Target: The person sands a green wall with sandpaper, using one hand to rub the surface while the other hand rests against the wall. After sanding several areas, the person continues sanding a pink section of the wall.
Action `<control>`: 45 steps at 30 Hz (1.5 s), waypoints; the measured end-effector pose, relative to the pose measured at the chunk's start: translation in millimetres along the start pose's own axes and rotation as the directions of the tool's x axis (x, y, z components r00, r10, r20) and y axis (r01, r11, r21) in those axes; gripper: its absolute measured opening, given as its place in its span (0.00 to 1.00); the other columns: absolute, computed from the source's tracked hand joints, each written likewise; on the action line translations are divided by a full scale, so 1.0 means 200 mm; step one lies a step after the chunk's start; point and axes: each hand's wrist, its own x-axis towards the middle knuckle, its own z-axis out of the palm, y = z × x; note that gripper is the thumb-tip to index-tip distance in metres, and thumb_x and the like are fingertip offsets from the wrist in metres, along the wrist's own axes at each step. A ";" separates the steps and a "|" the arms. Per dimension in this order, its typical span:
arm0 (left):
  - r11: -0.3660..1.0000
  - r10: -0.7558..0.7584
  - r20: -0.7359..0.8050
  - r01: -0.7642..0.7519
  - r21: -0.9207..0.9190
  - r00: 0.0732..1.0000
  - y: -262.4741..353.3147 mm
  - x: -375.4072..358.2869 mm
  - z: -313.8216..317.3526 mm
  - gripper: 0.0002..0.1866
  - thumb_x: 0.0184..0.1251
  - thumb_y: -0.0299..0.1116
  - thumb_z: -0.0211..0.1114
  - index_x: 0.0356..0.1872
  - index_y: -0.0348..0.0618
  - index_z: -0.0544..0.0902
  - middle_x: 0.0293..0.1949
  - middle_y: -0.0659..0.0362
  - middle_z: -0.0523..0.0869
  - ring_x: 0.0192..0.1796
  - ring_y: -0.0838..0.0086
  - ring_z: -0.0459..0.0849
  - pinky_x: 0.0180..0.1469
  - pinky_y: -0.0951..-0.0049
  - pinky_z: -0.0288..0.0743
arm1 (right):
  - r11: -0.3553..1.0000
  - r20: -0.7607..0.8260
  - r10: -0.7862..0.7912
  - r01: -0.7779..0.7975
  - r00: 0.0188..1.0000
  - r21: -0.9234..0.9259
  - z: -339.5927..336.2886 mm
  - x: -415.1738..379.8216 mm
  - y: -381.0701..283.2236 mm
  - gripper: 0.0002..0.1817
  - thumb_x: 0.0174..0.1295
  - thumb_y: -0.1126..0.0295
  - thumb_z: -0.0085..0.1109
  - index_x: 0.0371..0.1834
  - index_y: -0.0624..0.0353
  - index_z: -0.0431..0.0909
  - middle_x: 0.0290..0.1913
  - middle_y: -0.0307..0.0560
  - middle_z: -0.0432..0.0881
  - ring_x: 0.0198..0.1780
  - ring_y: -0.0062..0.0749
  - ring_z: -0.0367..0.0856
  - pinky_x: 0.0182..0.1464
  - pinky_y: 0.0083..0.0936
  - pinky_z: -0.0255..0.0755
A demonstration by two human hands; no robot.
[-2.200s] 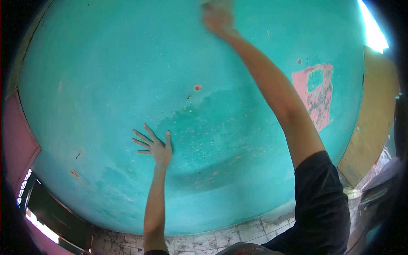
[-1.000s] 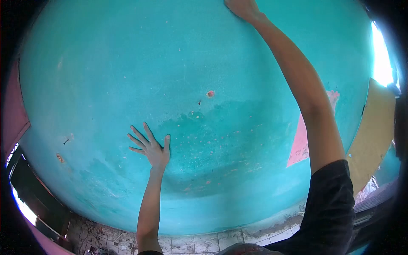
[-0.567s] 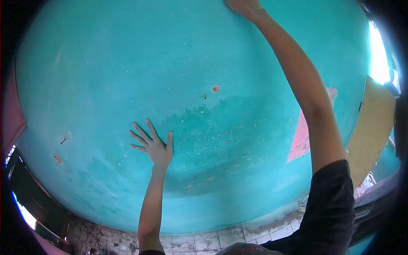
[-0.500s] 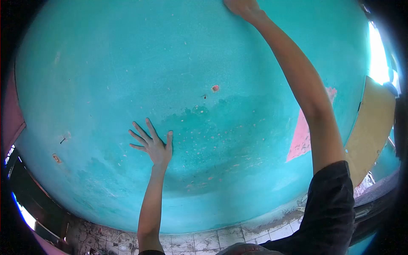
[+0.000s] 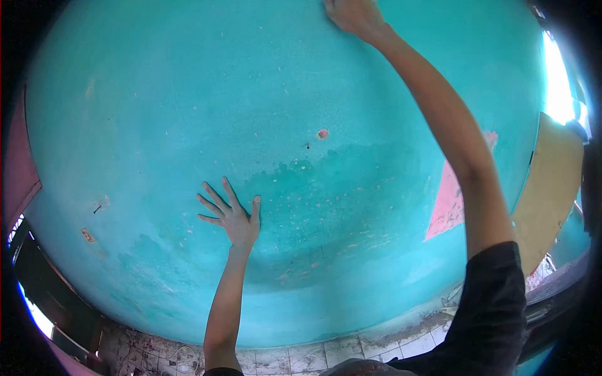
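Note:
My left hand (image 5: 239, 221) lies flat against a turquoise painted wall (image 5: 188, 125), fingers spread, with nothing in it. High on the same wall is my right hand (image 5: 356, 15), partly cut off by the top edge of the view. Its fingers look curled closed, and whatever they may hold is out of sight. Between the hands the paint has a darker, speckled patch (image 5: 313, 200). Above that patch are a small pink chipped hole (image 5: 323, 134) and a nail-like dark spot (image 5: 307, 146).
Bare pink paint (image 5: 446, 207) shows behind my right forearm. A tan board (image 5: 549, 188) stands at the right, below a bright opening (image 5: 558, 81). Dirty white floor tiles (image 5: 307, 358) run along the wall's foot. A nail (image 5: 97, 208) sticks out at the left.
The wall marks have shifted slightly right and down in view. More of my right hand shows at the top edge, while my left hand stays spread on the wall.

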 end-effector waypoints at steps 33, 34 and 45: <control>0.999 0.032 0.113 -0.033 0.007 0.993 -0.04 -0.02 -0.05 0.46 0.77 0.66 0.48 0.86 0.53 0.45 0.85 0.43 0.31 0.83 0.37 0.23 0.71 0.19 0.16 | 0.983 -0.010 -0.063 0.064 0.998 0.169 0.14 0.16 -0.09 0.35 0.81 0.60 0.40 0.83 0.69 0.45 0.83 0.76 0.41 0.84 0.66 0.42 0.84 0.53 0.45; 0.999 0.034 0.111 -0.035 0.006 0.993 -0.04 -0.02 -0.05 0.46 0.77 0.66 0.48 0.86 0.53 0.45 0.85 0.43 0.31 0.83 0.37 0.23 0.71 0.19 0.16 | 0.984 -0.003 -0.066 0.065 0.998 0.166 0.15 0.13 -0.10 0.35 0.81 0.61 0.40 0.83 0.70 0.46 0.82 0.77 0.43 0.84 0.68 0.44 0.83 0.54 0.46; 0.999 0.033 0.124 -0.034 0.008 0.992 -0.05 -0.03 -0.05 0.46 0.78 0.66 0.48 0.86 0.51 0.45 0.85 0.43 0.31 0.84 0.38 0.22 0.71 0.21 0.13 | 0.994 -0.184 0.045 -0.025 0.982 0.109 0.29 0.27 -0.17 0.35 0.80 0.60 0.39 0.81 0.74 0.48 0.80 0.84 0.45 0.82 0.76 0.44 0.83 0.57 0.45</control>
